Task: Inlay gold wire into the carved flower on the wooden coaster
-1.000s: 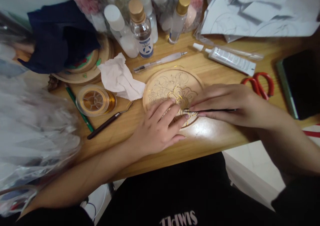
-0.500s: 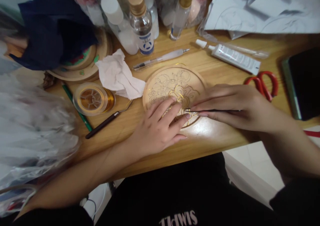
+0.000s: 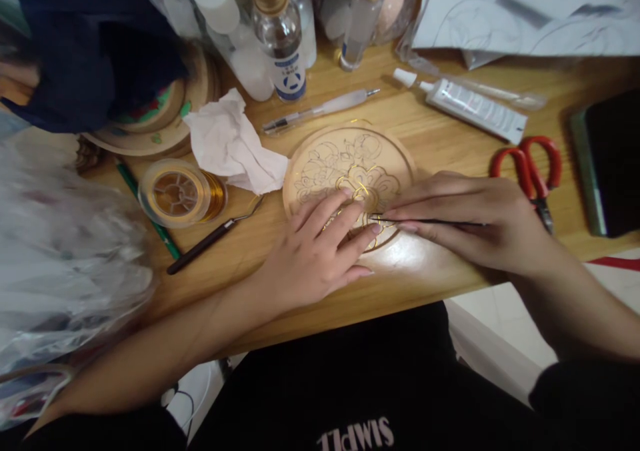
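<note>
A round wooden plate (image 3: 315, 154) lies on the desk, with a flower pattern drawn in dark lines. Gold wire (image 3: 373, 171) follows part of the flower outline. My left hand (image 3: 325, 248) rests open on the plate's lower left, fingers spread and pressing lightly on it. My right hand (image 3: 465, 218) is closed around dark, thin tweezers (image 3: 435, 221), whose tips touch the gold wire near the plate's lower right. Whether a piece of wire sits between the tips is too small to tell. My left fingers hide part of the pattern.
Left of the plate are a spool of gold wire (image 3: 180, 194), a crumpled tissue (image 3: 235, 144), a hooked tool (image 3: 200, 246) and a green pencil (image 3: 167, 238). Behind stand bottles (image 3: 287, 51) and a pen (image 3: 325, 108). A glue tube (image 3: 475, 111), red-handled pliers (image 3: 530, 168) and a phone (image 3: 610, 164) lie right.
The camera view has shifted slightly, and more of the red-handled pliers shows beside my right hand. Both hands keep nearly the same place on the plate, the tweezers still at the wire.
</note>
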Demonstrator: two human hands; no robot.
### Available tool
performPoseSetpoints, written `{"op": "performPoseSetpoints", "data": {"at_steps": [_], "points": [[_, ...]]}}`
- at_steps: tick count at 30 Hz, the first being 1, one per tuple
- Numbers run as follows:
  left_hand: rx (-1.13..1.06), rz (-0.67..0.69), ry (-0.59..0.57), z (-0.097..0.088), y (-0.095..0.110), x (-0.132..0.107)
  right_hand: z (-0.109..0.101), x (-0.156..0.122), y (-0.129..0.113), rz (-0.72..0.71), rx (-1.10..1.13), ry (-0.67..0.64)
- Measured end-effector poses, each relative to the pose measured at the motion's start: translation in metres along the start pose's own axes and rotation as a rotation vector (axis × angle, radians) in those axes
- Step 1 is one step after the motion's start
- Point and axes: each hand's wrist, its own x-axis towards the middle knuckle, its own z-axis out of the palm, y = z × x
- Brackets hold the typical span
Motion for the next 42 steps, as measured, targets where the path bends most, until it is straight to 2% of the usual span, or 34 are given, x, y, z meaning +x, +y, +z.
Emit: {"op": "performPoseSetpoints", "data": {"at_steps": [4,11,32,42], "points": [[-0.018,-0.001,0.004,0.000,0.000,0.000,-0.001,-0.003,0.004,0.025,0.055,-0.010],[-0.020,-0.009,0.026,0.002,0.000,0.000,-0.006,-0.001,0.012,-0.014,0.083,-0.051],[-0.025,-0.005,0.009,0.000,0.000,0.001,-0.012,0.005,0.013,-0.070,0.063,-0.108],[-0.036,-0.013,0.031,0.002,0.000,0.000,-0.009,0.004,0.011,-0.065,0.072,-0.073]]}}
